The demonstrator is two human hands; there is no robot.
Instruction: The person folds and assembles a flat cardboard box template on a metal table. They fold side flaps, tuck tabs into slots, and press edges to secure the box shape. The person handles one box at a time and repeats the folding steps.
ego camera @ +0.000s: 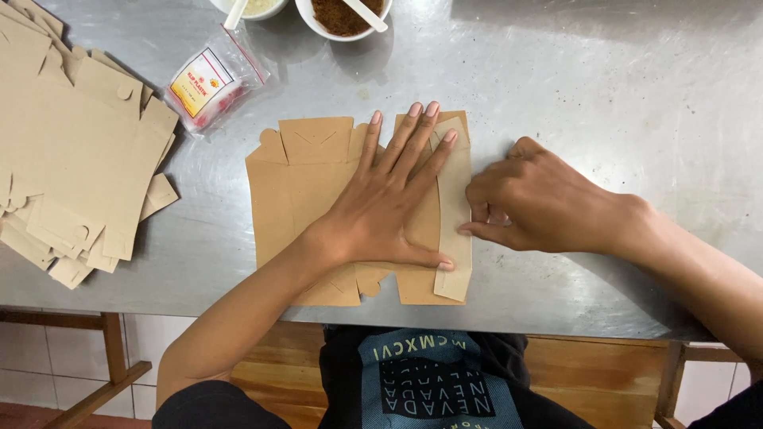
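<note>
Pressing flat on a brown cardboard box blank (318,191), the left hand (389,210) lies palm down with its fingers spread wide, the thumb stretched out to the right along the lower part of the sheet. This blank lies unfolded on the metal table (604,103), close to the near edge and directly in front of the person. Just beside, the right hand (528,202) rests on the table at the right side of the blank; its fingers are curled and pressed together, and the fingertips push against the narrow side flap (455,206), which is folded over onto the sheet. I cannot tell if the thumb is under the flap or only beside it. More to the left, well apart from the hands, a stack of the same flat cardboard blanks (71,151) lies on the table. Behind it there is a small clear plastic packet (213,79) with a yellow and white label. At the far edge stand two white bowls, one (343,17) with brown powder and a white spoon, the other (248,8) with a pale content.
</note>
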